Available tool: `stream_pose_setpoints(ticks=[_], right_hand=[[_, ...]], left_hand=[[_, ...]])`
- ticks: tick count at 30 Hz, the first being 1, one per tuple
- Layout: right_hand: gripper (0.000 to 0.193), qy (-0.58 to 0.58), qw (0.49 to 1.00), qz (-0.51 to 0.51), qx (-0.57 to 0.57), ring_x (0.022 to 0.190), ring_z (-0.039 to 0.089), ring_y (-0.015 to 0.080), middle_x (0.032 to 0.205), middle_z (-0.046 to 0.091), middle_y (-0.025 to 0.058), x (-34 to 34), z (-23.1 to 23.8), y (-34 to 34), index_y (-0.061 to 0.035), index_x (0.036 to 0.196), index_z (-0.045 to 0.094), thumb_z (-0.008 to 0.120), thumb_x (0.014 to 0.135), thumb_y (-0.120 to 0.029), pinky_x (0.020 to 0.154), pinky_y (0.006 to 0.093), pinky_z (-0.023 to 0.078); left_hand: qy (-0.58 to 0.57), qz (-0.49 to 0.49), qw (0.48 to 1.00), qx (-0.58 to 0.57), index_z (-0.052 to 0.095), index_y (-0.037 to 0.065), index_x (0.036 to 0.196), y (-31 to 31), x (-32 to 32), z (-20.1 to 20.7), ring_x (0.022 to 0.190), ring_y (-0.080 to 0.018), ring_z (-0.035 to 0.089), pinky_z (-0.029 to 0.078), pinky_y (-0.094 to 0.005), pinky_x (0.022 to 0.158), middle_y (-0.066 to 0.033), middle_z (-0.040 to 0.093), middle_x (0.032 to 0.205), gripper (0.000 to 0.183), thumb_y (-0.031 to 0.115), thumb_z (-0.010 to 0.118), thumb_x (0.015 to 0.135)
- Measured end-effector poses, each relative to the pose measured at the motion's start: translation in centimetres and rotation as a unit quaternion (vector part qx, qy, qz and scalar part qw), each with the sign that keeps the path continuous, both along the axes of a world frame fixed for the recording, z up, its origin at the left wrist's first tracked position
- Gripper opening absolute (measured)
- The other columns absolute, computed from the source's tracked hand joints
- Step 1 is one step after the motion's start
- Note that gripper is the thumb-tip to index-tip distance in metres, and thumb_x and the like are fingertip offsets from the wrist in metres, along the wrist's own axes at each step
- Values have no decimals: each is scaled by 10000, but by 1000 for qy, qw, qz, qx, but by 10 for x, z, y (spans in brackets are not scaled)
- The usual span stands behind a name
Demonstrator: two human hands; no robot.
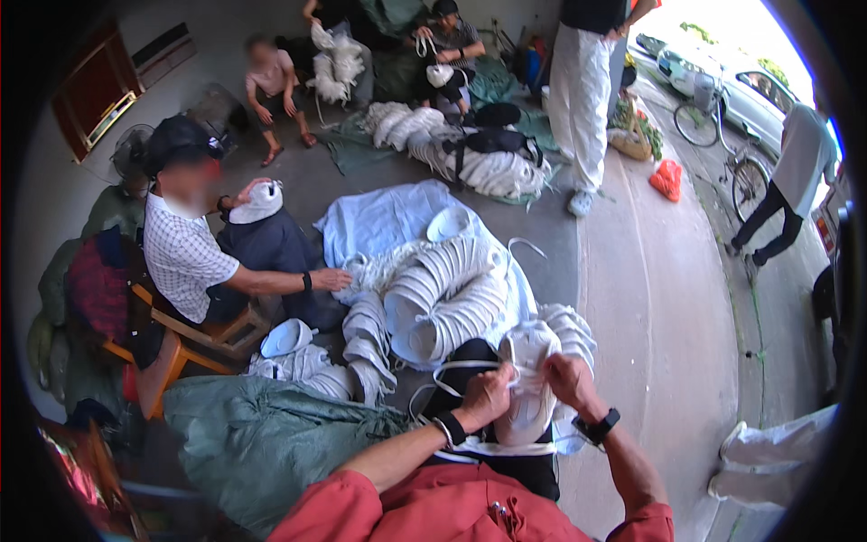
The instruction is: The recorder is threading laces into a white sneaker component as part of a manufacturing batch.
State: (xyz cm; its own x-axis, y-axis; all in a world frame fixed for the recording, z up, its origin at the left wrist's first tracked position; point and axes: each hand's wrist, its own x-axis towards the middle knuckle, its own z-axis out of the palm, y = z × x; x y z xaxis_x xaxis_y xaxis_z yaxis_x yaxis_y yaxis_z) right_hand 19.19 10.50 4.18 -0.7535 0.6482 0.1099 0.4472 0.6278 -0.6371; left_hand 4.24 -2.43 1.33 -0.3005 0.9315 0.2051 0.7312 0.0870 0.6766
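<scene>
Left hand (488,396) is curled, its fingertips pinching a white lace (456,365) at the left side of a white shoe upper (526,414). The right hand (573,384) is also curled, thumb and fingers pressed together at the upper's right side; whether it pinches lace or material, I cannot tell. The upper sits between the two hands, above the wearer's dark trousers (533,471), its long axis running from the body outward, far end leaning slightly right. Which end is the toe is hard to make out.

To the left spreads a crumpled green sack (271,443). Just beyond the right hand, a row of white uppers (574,332) nests together. Farther out, a larger curved stack of nested uppers (447,294) lies on a pale blue cloth (375,217). At its left, a seated co-worker in a checked shirt (185,257) reaches one hand to the pile and holds a white upper (259,202) in the other.

Beyond, more white bundles (411,126) lie near other seated people; at right are an orange-red bag (666,181) and a bicycle (749,185).
</scene>
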Motion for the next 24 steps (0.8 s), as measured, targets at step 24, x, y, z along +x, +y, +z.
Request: stream_pose_setpoints(ticks=[24], right_hand=[[127,-26,992,83,93,647,577,325,694,558,145,-11,16,7,-26,758,535,561,789,-147,544,416,445]], left_hand=[[64,-80,994,-47,568,39,785,27,-3,38,673,-367,611,479,-455,589,-187,615,713,94,127,535,781]])
